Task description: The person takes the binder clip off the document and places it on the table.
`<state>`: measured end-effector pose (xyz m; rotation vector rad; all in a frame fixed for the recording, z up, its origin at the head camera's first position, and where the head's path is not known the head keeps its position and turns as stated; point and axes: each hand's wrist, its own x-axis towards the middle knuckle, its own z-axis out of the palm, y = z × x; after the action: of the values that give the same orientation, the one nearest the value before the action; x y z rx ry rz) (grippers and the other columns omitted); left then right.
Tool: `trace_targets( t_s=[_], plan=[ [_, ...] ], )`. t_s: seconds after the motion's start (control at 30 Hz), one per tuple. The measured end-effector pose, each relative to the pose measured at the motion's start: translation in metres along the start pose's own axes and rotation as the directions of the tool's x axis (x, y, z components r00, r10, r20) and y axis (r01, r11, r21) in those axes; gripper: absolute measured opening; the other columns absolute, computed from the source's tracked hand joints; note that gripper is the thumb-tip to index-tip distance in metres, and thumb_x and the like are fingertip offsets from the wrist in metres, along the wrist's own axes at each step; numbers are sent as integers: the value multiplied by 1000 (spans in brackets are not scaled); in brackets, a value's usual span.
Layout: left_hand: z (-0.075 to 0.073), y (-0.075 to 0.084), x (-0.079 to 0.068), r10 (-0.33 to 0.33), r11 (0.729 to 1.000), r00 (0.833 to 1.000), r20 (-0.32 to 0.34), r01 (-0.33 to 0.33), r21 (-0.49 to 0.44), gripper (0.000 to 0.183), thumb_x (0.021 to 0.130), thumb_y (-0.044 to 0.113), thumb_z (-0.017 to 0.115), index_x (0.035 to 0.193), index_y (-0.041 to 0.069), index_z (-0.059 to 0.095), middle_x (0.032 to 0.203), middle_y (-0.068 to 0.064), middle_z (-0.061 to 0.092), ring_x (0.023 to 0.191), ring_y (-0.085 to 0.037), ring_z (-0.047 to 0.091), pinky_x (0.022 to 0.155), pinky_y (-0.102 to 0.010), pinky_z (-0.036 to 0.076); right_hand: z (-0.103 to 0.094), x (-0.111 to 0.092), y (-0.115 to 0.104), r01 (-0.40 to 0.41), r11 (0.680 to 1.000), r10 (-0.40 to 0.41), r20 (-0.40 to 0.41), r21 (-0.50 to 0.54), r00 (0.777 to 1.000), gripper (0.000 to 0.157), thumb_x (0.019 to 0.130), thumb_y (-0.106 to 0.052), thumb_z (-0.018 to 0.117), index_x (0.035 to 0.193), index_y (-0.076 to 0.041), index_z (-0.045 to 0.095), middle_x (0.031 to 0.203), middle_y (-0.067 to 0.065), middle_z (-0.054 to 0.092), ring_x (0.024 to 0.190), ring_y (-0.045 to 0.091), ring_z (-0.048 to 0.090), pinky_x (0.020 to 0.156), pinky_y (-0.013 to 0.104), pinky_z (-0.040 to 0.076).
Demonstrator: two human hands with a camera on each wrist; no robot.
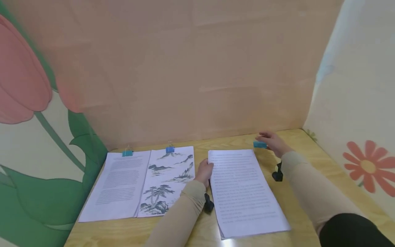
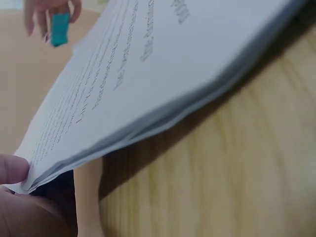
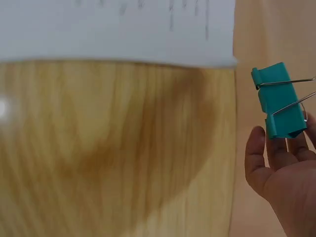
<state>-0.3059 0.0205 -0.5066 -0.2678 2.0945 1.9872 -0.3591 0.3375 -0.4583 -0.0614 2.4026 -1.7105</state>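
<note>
A stack of printed sheets (image 1: pixel 247 195) lies on the right half of the table. My left hand (image 1: pixel 204 172) pinches its upper left edge, thumb (image 2: pixel 12 169) on top of the paper. The left wrist view shows this edge raised off the wood, with several sheet edges visible. Beyond the stack's top right corner, my right hand (image 1: pixel 275 144) holds a teal binder clip (image 3: pixel 282 101) above the table. The clip's two wire handles (image 3: pixel 291 83) are folded out toward the palm side, and the fingers lie behind and under its body.
Left of the stack lie a text document (image 1: pixel 118 188) with a teal binder clip (image 1: pixel 127 153) at its top and a landscape-painting sheet (image 1: pixel 168 178) with a blue binder clip (image 1: pixel 170 149). A brown paper-covered wall (image 1: pixel 197 75) rises behind the wooden table (image 1: pixel 123 233); a flower-painted wall (image 1: pixel 355 103) stands at right.
</note>
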Motion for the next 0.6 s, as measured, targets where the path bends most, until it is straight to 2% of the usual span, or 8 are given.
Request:
trace_targets(
  t_s=[0.23, 0.33, 0.43, 0.6],
  plan=[
    [6, 2, -1, 13, 1000, 1000, -7, -13, -2, 39, 103, 3, 45, 138, -2, 59, 116, -13, 67, 103, -25, 62, 96, -39, 49, -27, -21, 18, -77, 993, 76, -9, -91, 997, 77, 110, -32, 50, 158, 14, 12, 163, 36, 14, 149, 49, 20, 116, 63, 28],
    [9, 2, -4, 16, 1000, 1000, -8, -16, -12, 39, 102, 3, 45, 138, -2, 59, 118, -13, 67, 106, -26, 61, 98, -40, 48, -35, -30, 24, -117, 986, 115, -25, -121, 993, 77, 110, -34, 49, 157, 15, 13, 163, 36, 14, 147, 49, 24, 115, 60, 31],
    [13, 2, -6, 13, 1000, 1000, -10, -13, -21, 39, 102, 3, 45, 138, -2, 59, 119, -13, 66, 108, -26, 61, 99, -41, 48, -43, -37, 31, -152, 975, 148, -33, -162, 988, 78, 109, -36, 49, 156, 17, 14, 161, 38, 19, 139, 45, 35, 109, 55, 39],
    [24, 2, -7, -9, 998, 1000, 1, 9, -58, 40, 102, 2, 44, 139, -1, 58, 117, -12, 68, 105, -25, 62, 95, -39, 49, -50, -49, 39, -195, 957, 187, -60, -213, 981, 79, 108, -38, 51, 154, 19, 19, 157, 38, 27, 134, 44, 40, 108, 53, 41]
  ],
)
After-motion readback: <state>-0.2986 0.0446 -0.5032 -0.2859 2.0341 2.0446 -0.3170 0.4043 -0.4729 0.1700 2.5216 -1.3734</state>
